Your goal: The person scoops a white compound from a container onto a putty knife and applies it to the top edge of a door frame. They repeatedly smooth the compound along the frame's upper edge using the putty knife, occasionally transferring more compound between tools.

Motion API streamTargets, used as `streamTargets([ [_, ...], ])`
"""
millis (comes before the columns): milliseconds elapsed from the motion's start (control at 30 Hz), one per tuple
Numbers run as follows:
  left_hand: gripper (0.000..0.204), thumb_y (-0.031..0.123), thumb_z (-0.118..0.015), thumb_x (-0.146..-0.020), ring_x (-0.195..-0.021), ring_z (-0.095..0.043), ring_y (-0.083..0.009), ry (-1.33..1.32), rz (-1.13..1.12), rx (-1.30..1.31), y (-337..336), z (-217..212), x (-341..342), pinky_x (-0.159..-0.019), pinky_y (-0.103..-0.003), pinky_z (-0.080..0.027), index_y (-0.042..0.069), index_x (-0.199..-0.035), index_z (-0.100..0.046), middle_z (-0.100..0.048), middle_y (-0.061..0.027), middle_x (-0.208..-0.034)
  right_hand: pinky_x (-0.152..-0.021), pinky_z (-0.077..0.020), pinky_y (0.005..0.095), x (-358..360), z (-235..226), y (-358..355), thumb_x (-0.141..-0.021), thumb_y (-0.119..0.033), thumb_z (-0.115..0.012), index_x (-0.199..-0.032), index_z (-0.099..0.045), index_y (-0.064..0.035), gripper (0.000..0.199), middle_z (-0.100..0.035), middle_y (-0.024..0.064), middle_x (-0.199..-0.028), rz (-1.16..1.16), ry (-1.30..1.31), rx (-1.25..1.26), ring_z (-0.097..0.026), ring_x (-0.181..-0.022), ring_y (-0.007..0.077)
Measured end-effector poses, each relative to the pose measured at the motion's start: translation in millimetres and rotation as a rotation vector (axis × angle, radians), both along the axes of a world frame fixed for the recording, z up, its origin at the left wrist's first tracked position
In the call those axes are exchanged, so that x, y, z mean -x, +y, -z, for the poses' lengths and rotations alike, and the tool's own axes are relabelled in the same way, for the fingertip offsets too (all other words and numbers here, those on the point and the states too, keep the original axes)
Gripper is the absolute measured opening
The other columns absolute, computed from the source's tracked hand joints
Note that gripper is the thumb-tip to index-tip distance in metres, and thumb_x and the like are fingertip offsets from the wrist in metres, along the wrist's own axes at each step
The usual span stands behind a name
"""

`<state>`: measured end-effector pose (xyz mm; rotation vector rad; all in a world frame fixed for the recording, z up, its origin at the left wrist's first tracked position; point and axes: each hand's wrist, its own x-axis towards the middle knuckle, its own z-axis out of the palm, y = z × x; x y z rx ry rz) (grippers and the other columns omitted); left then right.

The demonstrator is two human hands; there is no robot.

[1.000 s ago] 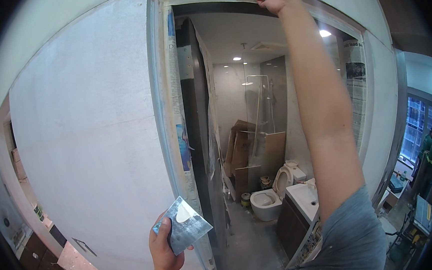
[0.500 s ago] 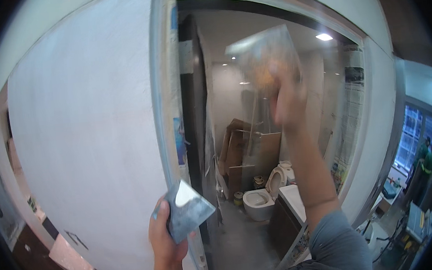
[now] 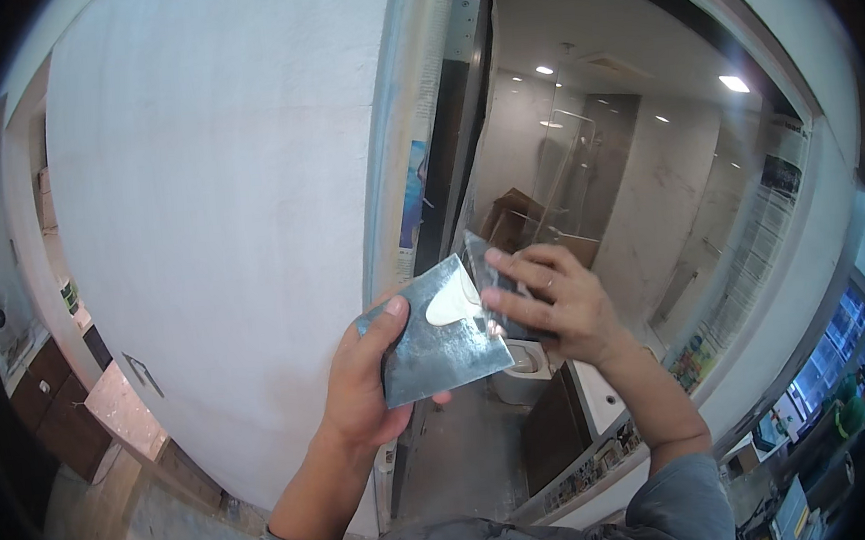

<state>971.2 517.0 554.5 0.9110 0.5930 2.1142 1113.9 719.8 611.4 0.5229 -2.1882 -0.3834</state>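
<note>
My left hand (image 3: 360, 375) grips a flat square metal plate (image 3: 433, 355), its thumb lying over the near left corner. A smear of white paste (image 3: 451, 302) sits at the plate's upper right. Closed around a metal putty knife (image 3: 490, 276), my right hand (image 3: 560, 301) brings its blade to the plate's right edge, beside the paste. The knife's handle is hidden by the fingers, and whether the blade touches the plate is hard to tell.
A white wall (image 3: 210, 245) stands at the left, ending in a door frame (image 3: 395, 162) edged with printed paper. Through the doorway are a toilet (image 3: 525, 372), a cabinet (image 3: 556, 430) and cardboard (image 3: 512, 214). Far right, a person in green (image 3: 849, 411) is near a window.
My right hand has come down from high in the doorway to the metal plate, bringing the putty knife. The left hand has raised the plate, and the view has shifted left.
</note>
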Motion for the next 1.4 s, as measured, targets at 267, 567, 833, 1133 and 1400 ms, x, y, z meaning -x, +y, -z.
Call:
streamTargets([
  [267, 0.053, 0.034, -0.056, -0.103, -0.071, -0.071, -0.0209, 0.18, -0.164, 0.051, -4, -2, 10, -0.046, -0.03, -0.058, -0.01, -0.132, -0.052, -0.067, -0.0179, -0.102, -0.095, -0.0531, 0.0385, -38, -42, -9, -0.076, -0.018, -0.077, -0.123, -0.074, -0.0324, 0.05, -0.064, -0.0067, -0.138, 0.026, -0.019, -0.236, -0.06, -0.114, 0.0272],
  [567, 0.051, 0.032, -0.058, -0.102, -0.073, -0.072, -0.0216, 0.302, -0.258, 0.137, -1, -8, 8, -0.047, -0.031, -0.058, -0.012, -0.128, -0.055, -0.068, -0.0181, -0.101, -0.101, -0.0486, 0.0395, -37, -51, -7, -0.081, -0.02, -0.074, -0.124, -0.074, -0.0316, 0.044, -0.064, -0.0082, -0.14, 0.215, -0.172, -0.385, -0.057, -0.123, 0.0237],
  [833, 0.051, 0.032, -0.059, -0.1, -0.068, -0.071, -0.0231, 0.255, -0.361, 0.129, -8, 3, 14, -0.044, -0.033, -0.056, -0.012, -0.127, -0.056, -0.068, -0.0179, -0.096, -0.083, -0.0554, 0.0398, -59, -168, 72, -0.094, -0.011, -0.061, -0.12, -0.064, -0.0015, 0.028, -0.068, 0.0107, -0.116, -0.421, 0.552, 0.965, -0.066, -0.103, 0.0247],
  [1133, 0.051, 0.031, -0.058, -0.1, -0.069, -0.071, -0.024, 0.214, -0.304, 0.153, 0, 16, 15, -0.044, -0.033, -0.057, -0.012, -0.128, -0.054, -0.068, -0.0183, -0.097, -0.077, -0.0593, 0.0419, -25, -318, 102, -0.093, -0.006, -0.052, -0.118, -0.049, 0.0045, 0.026, -0.059, 0.0204, -0.114, -1.02, 0.571, 1.198, -0.064, -0.095, 0.0345],
  [1400, 0.053, 0.031, -0.058, -0.1, -0.068, -0.071, -0.0236, 0.204, -0.317, 0.151, -10, 23, 21, -0.043, -0.033, -0.057, -0.012, -0.13, -0.052, -0.068, -0.0183, -0.096, -0.082, -0.0588, 0.0431, -9, -364, 116, -0.092, -0.003, -0.048, -0.12, -0.041, 0.0053, 0.03, -0.057, 0.0248, -0.116, -0.978, 0.674, 1.32, -0.066, -0.097, 0.0377],
])
